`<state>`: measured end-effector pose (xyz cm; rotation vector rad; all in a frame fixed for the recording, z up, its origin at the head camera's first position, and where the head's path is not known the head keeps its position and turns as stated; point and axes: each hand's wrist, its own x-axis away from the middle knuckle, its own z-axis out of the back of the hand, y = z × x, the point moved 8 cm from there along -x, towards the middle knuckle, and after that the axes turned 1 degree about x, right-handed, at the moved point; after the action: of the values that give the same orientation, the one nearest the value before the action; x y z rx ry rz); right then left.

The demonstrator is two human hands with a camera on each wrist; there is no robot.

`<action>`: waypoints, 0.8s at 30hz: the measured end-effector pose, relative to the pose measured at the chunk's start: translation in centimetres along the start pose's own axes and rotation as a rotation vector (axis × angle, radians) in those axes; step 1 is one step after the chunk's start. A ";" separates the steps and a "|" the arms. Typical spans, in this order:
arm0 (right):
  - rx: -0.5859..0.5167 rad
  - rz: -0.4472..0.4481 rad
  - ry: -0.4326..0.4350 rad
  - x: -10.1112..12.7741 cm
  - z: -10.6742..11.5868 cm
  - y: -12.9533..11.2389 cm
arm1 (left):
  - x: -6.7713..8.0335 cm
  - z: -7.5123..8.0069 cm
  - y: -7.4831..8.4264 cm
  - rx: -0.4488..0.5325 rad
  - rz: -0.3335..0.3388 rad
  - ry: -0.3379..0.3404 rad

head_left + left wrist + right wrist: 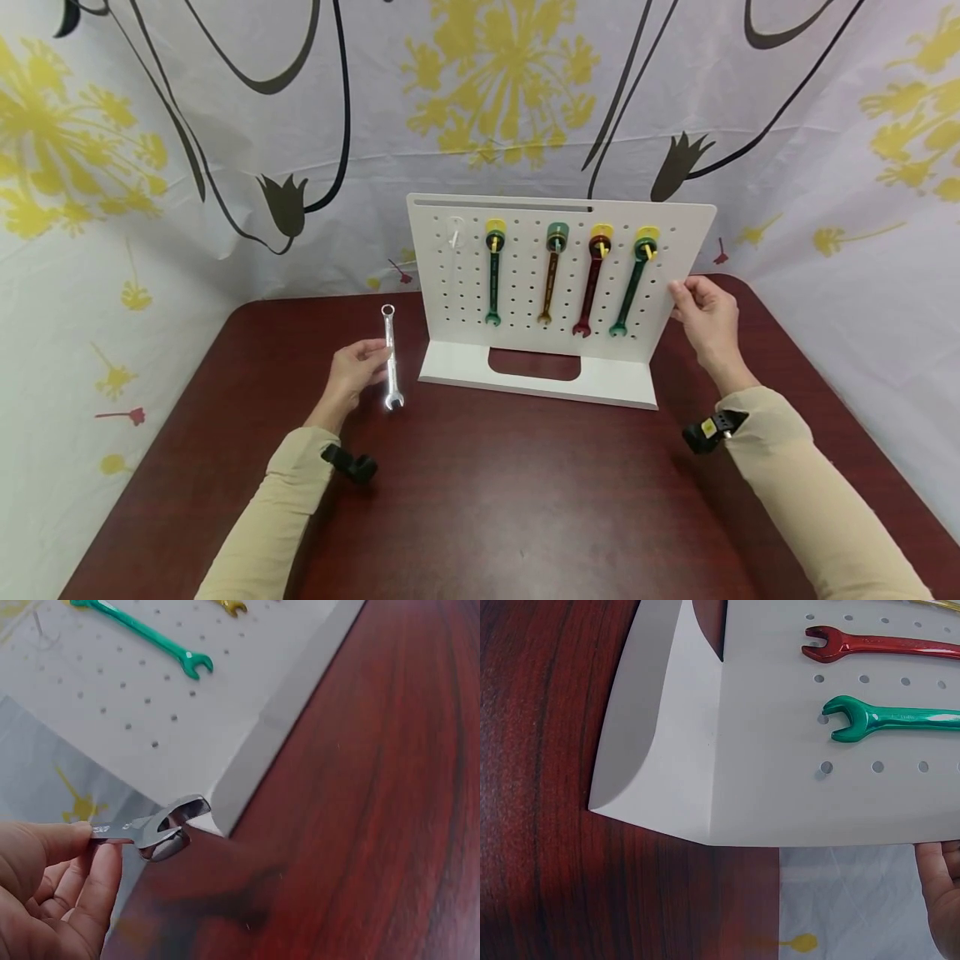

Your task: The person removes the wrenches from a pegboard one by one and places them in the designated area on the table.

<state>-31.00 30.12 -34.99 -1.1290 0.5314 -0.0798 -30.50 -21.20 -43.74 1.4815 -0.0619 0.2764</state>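
Note:
A silver combination wrench stands nearly upright in my left hand, box end up, left of the pegboard. Thumb and fingers pinch its shank; the open-ended jaw points away from the hand in the left wrist view. My right hand grips the right edge of the white pegboard, thumb at the front. Four wrenches hang there by their box ends: a green wrench, a gold wrench, a red wrench and another green wrench. A clear hook at the upper left carries nothing.
The pegboard's white base, with an oblong cutout, sits toward the back of the dark reddish-brown table. Behind the table hangs a white cloth with yellow and dark flower prints.

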 end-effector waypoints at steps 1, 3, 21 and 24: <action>0.003 0.001 -0.001 0.0 0.0 0.0 | -0.1 0.1 -0.3 -0.015 0.008 -0.001; 0.007 -0.001 -0.004 0.0 -0.1 0.1 | -0.2 0.3 -0.7 -0.048 0.022 0.001; 0.000 -0.017 -0.002 0.0 0.0 0.1 | -0.9 1.4 -2.1 -0.270 0.009 0.037; 0.000 -0.011 0.003 0.0 0.0 0.2 | -0.9 1.5 -2.2 -0.334 0.000 0.036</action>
<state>-31.00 30.21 -35.15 -1.1319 0.5278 -0.0917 -30.67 -22.95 -45.90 1.1449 -0.0748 0.2780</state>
